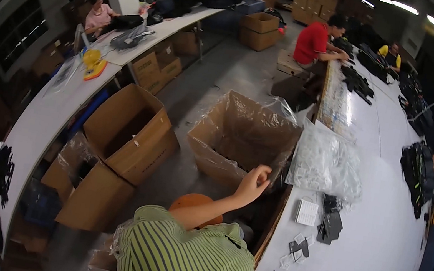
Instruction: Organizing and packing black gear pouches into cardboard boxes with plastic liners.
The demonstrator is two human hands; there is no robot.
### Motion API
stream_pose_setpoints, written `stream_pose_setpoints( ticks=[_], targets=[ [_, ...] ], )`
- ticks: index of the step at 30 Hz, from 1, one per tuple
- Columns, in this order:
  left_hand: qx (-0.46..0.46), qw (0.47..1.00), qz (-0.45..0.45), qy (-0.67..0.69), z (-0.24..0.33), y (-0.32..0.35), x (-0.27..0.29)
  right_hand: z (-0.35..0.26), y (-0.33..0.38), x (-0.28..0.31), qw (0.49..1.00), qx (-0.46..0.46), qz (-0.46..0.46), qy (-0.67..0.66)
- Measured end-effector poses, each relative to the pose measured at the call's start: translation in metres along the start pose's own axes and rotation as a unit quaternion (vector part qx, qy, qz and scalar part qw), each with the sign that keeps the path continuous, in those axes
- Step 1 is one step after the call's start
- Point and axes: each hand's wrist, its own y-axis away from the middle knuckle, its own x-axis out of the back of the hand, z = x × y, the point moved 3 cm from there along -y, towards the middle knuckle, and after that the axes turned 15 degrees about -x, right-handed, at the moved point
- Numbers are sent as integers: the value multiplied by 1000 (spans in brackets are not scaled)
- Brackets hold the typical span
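Observation:
My left hand (pixel 254 182) reaches out from a green striped sleeve (pixel 159 222) toward the near rim of an open cardboard box lined with clear plastic (pixel 240 133). Its fingers are curled together above the rim, and I see nothing in them. The box stands on the floor beside a long white table (pixel 378 255). My right hand is out of sight. On the table near the box lie a heap of clear bags with small white parts (pixel 325 163), a white pad (pixel 306 212) and several small black parts (pixel 330 225).
Two more open cardboard boxes (pixel 130 131) stand on the floor to the left, beside another white table (pixel 47 110). An orange round stool (pixel 193 202) is below my arm. People sit at the far tables, one in a red shirt (pixel 312 40). Black bags (pixel 418 171) lie on the right.

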Motion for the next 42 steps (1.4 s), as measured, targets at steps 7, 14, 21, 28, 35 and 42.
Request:
stream_pose_setpoints(
  ticks=[7,14,21,28,35,42],
  targets=[
    [132,989,-64,8,-30,43,-13,-19,-37,-21,798,-470,103,362],
    [84,983,-149,67,-9,33,-56,23,15,49,996,24,49,-72],
    [111,926,-310,185,11,77,-114,-73,31,42,615,-344,203,680],
    [62,697,-653,290,113,150,-210,-56,91,-15,753,-481,204,401],
    [-295,592,-701,266,194,256,-277,-44,136,-38,604,-594,249,469],
    [-97,535,-818,187,188,297,-328,-6,133,-49,582,-674,421,173]
  ],
)
